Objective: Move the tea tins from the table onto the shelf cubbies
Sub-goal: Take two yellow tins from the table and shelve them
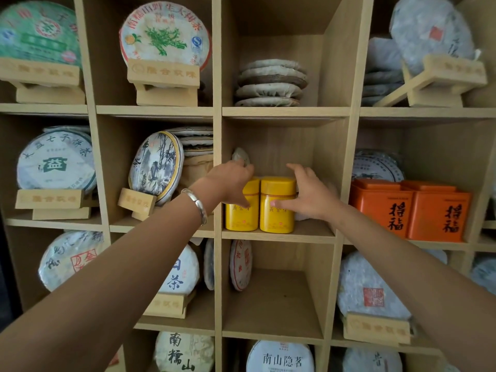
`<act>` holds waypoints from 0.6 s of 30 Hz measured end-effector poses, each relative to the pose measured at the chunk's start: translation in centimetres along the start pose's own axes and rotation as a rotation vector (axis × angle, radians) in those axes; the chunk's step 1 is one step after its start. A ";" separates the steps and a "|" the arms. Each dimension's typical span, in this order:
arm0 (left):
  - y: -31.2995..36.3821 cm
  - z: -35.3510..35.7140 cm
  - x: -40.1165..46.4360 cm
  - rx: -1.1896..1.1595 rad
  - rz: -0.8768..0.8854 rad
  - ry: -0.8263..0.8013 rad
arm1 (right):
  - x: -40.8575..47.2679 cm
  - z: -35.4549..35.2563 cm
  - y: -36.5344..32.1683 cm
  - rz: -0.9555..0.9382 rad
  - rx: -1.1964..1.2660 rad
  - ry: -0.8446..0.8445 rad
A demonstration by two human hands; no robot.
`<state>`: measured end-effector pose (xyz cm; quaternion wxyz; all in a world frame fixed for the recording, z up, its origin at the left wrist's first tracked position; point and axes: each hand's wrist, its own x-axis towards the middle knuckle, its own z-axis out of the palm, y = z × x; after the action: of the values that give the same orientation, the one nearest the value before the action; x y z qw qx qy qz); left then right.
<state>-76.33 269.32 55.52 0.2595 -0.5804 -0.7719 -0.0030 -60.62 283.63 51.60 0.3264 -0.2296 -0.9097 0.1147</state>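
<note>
Two yellow tea tins stand side by side, touching, on the floor of the middle cubby [311,231] of the wooden shelf. My left hand [228,181] grips the left yellow tin [238,218] from its left side, thumb on the front and fingers over the lid. My right hand [308,196] holds the right yellow tin [276,220] from the right, thumb pressed on its front label and fingers spread above and behind. Both tins are upright. A silver bracelet [197,204] sits on my left wrist.
Two orange tins [408,208] fill the cubby to the right. A small wrapped tea cake [239,154] leans at the back left of the middle cubby. Round tea cakes on wooden stands [161,73] occupy the surrounding cubbies. The cubby below [279,304] holds one cake on its left side.
</note>
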 end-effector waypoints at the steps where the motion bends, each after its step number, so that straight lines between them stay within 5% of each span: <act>1: -0.1 0.0 -0.1 0.006 0.005 0.008 | 0.1 -0.5 -0.3 -0.043 -0.047 0.003; 9: -0.3 -0.4 -0.1 0.042 0.024 -0.012 | 1.0 -1.3 -2.6 -0.237 -0.349 -0.109; 18: -0.3 -0.3 0.0 0.033 0.016 0.000 | 1.1 -1.1 -2.0 -0.265 -0.315 -0.110</act>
<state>-76.49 269.16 55.90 0.2692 -0.5820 -0.7672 0.0119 -61.36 282.48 53.77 0.2484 -0.1495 -0.9551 -0.0604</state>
